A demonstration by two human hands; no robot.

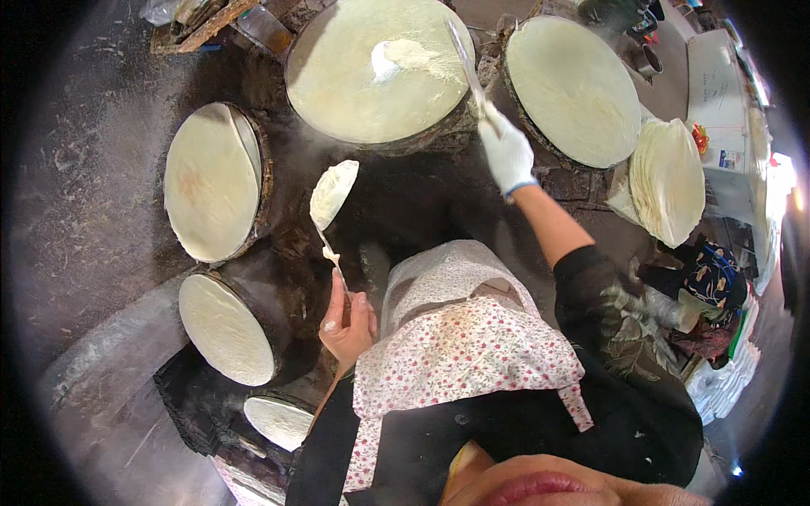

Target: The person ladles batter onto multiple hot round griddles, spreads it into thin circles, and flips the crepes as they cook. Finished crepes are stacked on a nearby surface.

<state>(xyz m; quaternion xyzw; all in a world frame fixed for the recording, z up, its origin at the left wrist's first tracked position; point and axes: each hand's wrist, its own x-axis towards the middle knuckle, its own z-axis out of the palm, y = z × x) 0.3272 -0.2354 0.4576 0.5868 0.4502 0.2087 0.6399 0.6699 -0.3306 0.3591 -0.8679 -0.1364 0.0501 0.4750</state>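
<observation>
Batter ladle (333, 192) gripped by bare left hand (346, 320); gloved right hand (506, 154) clasps spreader (466, 67).

You stand in a flatbread cooking workshop: round griddles (380, 72) ring you, thin breads stacked (668, 181) beside.

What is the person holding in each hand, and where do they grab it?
The left hand grips a ladle of batter by its handle end. The gloved right hand holds a long spreader stick by its near end.

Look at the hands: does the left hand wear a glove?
No, the left hand is bare on a ladle; only the right hand wears one.
</observation>
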